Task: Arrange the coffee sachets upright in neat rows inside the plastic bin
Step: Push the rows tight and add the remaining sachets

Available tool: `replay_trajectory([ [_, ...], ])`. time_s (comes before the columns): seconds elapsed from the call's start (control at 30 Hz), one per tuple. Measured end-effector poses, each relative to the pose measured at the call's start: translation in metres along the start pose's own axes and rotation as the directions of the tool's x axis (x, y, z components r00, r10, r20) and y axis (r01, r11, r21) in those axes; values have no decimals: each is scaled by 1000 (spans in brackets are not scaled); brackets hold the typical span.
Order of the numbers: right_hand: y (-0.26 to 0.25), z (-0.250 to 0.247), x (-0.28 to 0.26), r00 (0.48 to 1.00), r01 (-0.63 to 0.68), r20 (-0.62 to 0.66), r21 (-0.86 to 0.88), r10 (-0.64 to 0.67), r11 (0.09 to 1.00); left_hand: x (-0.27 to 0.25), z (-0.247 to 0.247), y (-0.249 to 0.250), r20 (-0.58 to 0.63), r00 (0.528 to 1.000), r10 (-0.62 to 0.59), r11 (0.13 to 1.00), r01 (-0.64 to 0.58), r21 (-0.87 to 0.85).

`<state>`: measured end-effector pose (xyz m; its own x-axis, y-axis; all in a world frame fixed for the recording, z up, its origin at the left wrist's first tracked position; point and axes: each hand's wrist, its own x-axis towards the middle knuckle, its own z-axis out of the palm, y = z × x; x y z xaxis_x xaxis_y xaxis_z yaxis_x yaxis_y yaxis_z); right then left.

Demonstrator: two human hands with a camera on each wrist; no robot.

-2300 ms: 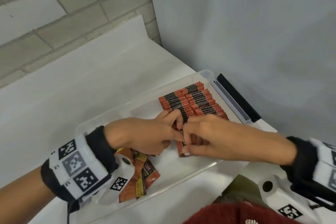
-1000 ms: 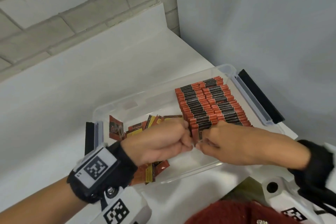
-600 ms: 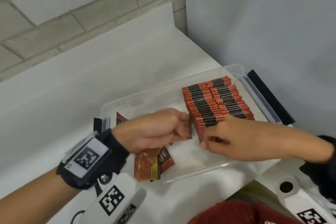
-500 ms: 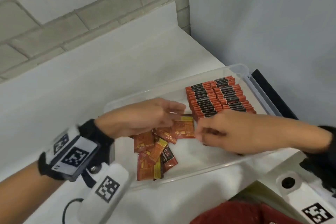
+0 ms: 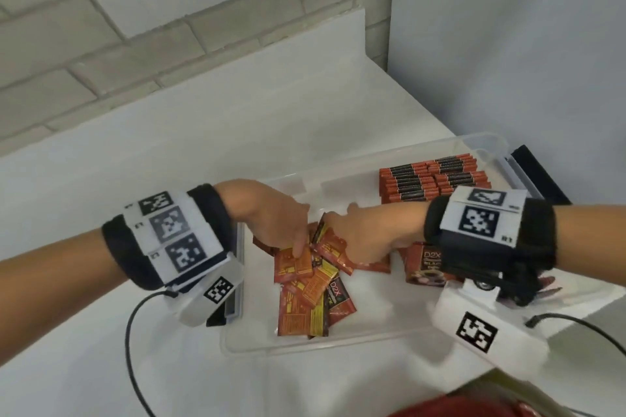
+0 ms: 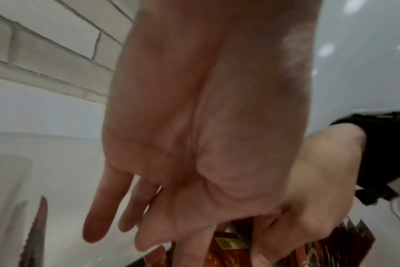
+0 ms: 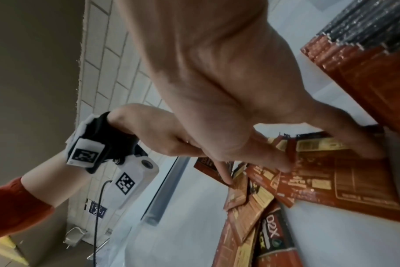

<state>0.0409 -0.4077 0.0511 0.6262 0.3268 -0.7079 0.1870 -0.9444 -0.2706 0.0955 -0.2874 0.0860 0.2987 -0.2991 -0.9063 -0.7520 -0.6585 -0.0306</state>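
In the bin: plastic bin point(image 5: 399, 337) sits on the white tabletop point(image 5: 169, 145)
Neat rows: upright coffee sachets point(image 5: 430, 179) packed at the far right end
Loose pile: flat sachets point(image 5: 313, 284) mid-bin
Left hand point(image 5: 271, 217): fingers point(image 6: 98, 211) straight, spread, tips on the pile
Right hand point(image 5: 366, 234): fingers point(image 7: 269, 159) pressing a flat sachet, honestly can't tell if pinching

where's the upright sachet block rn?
Head view: upright sachet block stands at the plastic bin's far right end, just beyond the right hand.

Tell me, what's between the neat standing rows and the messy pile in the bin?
Mostly the right hand and bare bin floor, seen from the head view. The hand reaches across from the rows into the pile.
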Motion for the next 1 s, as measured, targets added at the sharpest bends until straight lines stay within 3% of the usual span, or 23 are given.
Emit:
replay_trajectory([
  [0.2,-4,5,5,998,-52,35,-33,53,998,14,7,1,168,985,39,996,-52,74],
  [0.4,-10,5,4,993,-8,113,-78,17,997,11,5,-3,93,994,62,991,-72,111],
  [0.53,-14,2,-8,981,123,173,-226,-84,966,10,9,-4,91,989,118,993,-119,6],
  [0.7,-12,7,-11,969,203,194,-267,-153,942,8,16,-7,107,962,251,964,-239,-115],
  [0.83,-10,4,-12,963,236,181,-203,-201,950,6,17,-6,125,939,319,940,-297,-170],
  [0.9,-6,-2,-16,965,236,144,-127,-217,964,2,13,-10,69,938,339,918,-314,-242],
  [1.0,8,-12,-24,975,210,47,131,-218,969,-13,6,-23,-95,935,343,840,-350,-415],
])
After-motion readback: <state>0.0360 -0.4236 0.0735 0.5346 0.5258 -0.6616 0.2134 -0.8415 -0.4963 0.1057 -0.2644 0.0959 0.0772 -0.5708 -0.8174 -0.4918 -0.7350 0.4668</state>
